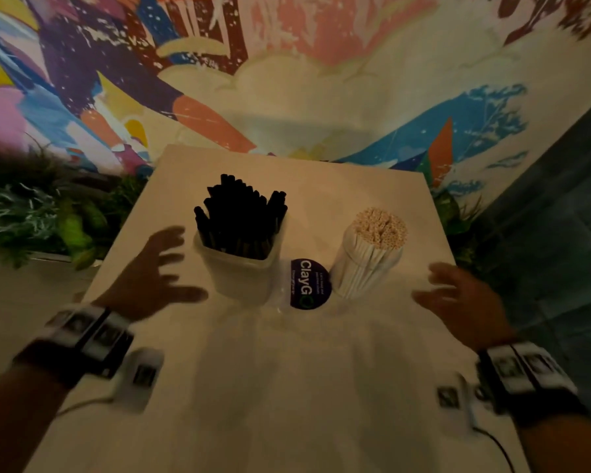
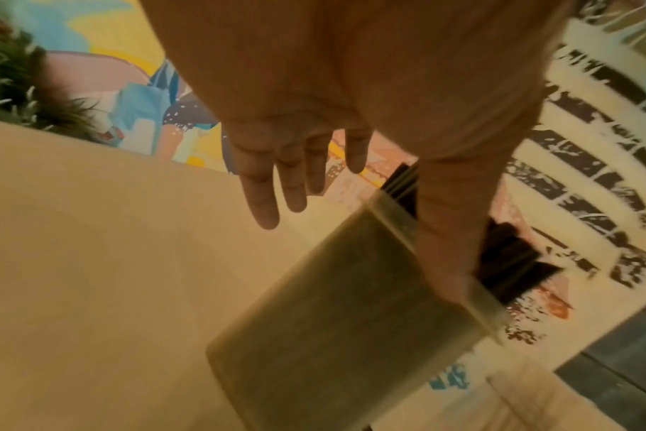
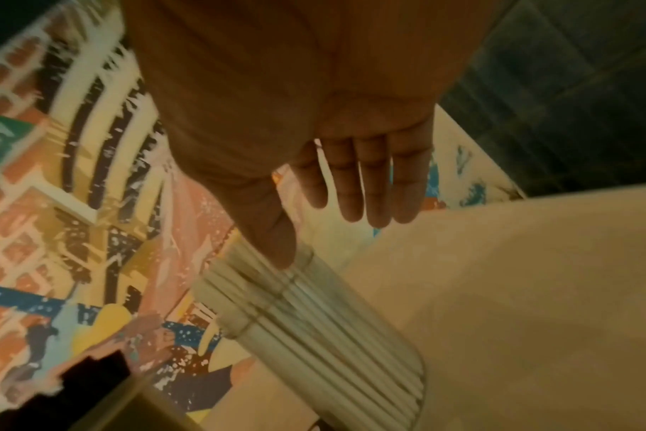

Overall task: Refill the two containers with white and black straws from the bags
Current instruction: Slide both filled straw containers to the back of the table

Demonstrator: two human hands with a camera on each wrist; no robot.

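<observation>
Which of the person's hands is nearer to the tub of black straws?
The left. The left hand hovers open just beside the tub of black straws, on its left. The right hand is farther off, beyond the white straws.

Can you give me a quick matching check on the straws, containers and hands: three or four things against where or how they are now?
Things:
1. black straws
2. white straws
3. left hand
4. round ClayGo sticker

States or places:
a. between the two containers, on the table
b. open, beside the square container
c. stand in the square container
d. packed in the round clear container

Pairs: 1-c, 2-d, 3-b, 4-a
</observation>
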